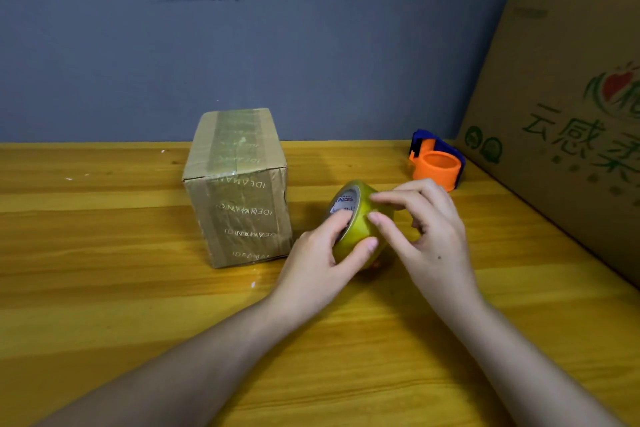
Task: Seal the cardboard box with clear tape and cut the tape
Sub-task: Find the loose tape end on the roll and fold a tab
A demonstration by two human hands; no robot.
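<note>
A wooden desk (104, 305) fills the lower half of the frame, with a grey-blue wall (242, 28) behind it. At the right edge, large printed cartons (561, 107) lean in, cut off by the frame so their green lettering is only partly readable.

The cardboard box (239, 187) stands upright on the desk, left of centre, its flaps closed. A wide band of glossy tape already runs over its top and down the near face; the printed words beneath look reversed and are hard to read. The box is just left of the hands and not touched by either.

Both forearms come in from the bottom edge. The left hand (311, 270) wraps the tape roll (360, 222) from the left, thumb across the printed core and fingers (367, 246) curled under its near side. The right hand (433, 236) rests on the roll from the right, its fingers (384, 218) loosely spread, with two fingertips pressed on the outer surface. Whether they pinch a loose tape end cannot be told.

The roll sits at the centre of the frame, tilted, yellowish-clear, its lower part and far side hidden by the hands; whether it rests on the desk is unclear.

An orange and blue tape dispenser (436, 163) lies near the far right edge of the desk, apart from the hands
</note>
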